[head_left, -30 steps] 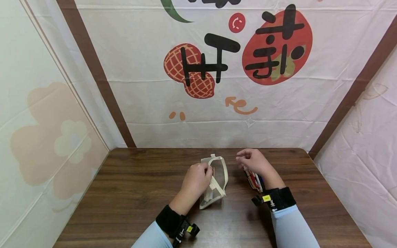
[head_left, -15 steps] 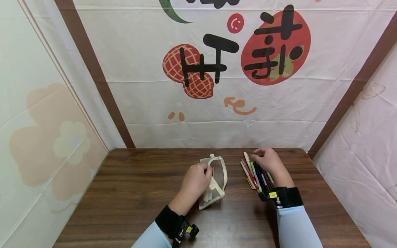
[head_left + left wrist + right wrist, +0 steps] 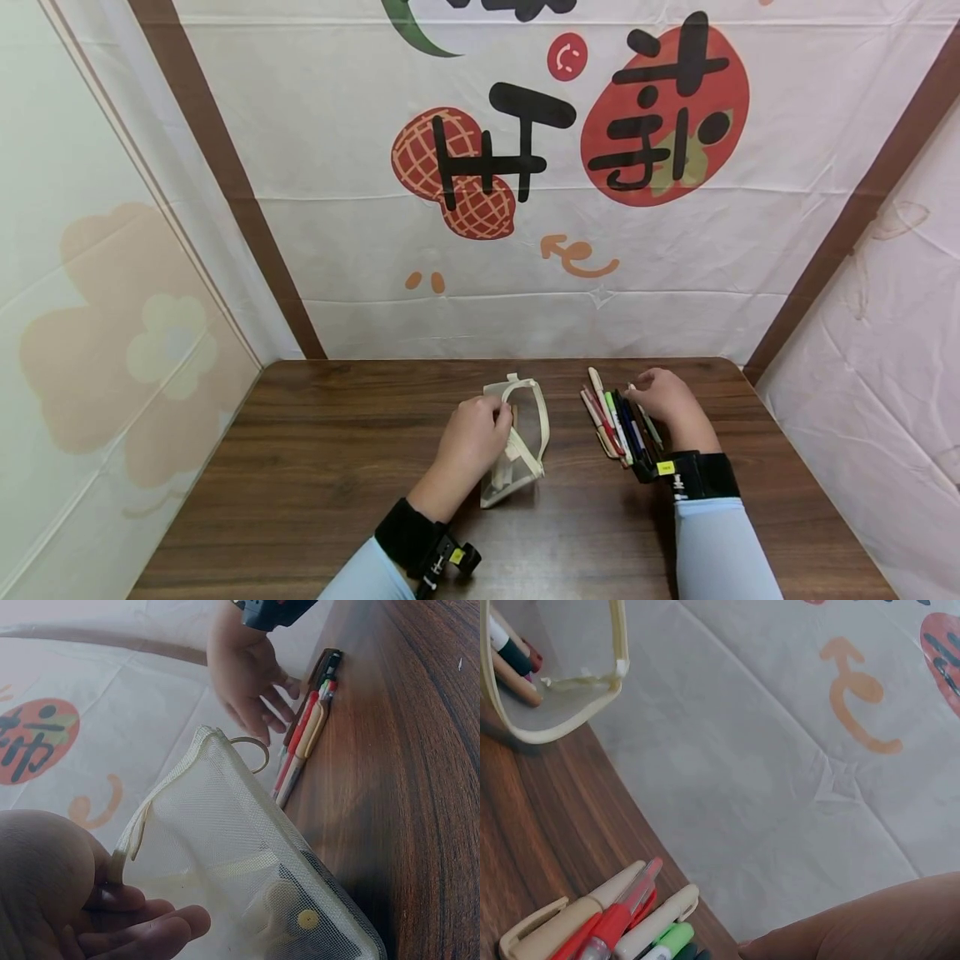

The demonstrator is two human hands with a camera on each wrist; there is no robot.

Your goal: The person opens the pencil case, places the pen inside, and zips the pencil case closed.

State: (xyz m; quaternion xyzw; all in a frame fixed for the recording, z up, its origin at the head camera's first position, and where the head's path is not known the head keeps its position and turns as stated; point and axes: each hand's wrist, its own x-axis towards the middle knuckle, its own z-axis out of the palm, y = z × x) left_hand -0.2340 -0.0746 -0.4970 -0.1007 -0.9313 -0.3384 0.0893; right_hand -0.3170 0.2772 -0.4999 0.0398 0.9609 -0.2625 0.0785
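In the head view, my left hand (image 3: 476, 429) pinches the edge of a cream mesh pencil case (image 3: 497, 493), whose zipped mouth gapes to the right. The left wrist view shows the thumb and fingers at the zip edge of the mesh (image 3: 225, 825). Inside the case, several pens (image 3: 514, 656) show in the right wrist view. My right hand (image 3: 667, 400) reaches over the right side of a row of several pens (image 3: 611, 421), its fingers loosely bent and fingertips right at a pale pen end. Among the row are a red pen (image 3: 619, 919) and a green-capped pen (image 3: 676, 939).
The pens and case lie toward the back of a brown wooden table (image 3: 337, 467). Behind it hangs a white printed cloth (image 3: 360, 250), with another cloth panel (image 3: 135, 375) at the left. Each wrist carries a black strap with a camera.
My right hand has moved right from near the case, across the pens, to their right side, uncovering the row. The left hand stays on the pencil case.
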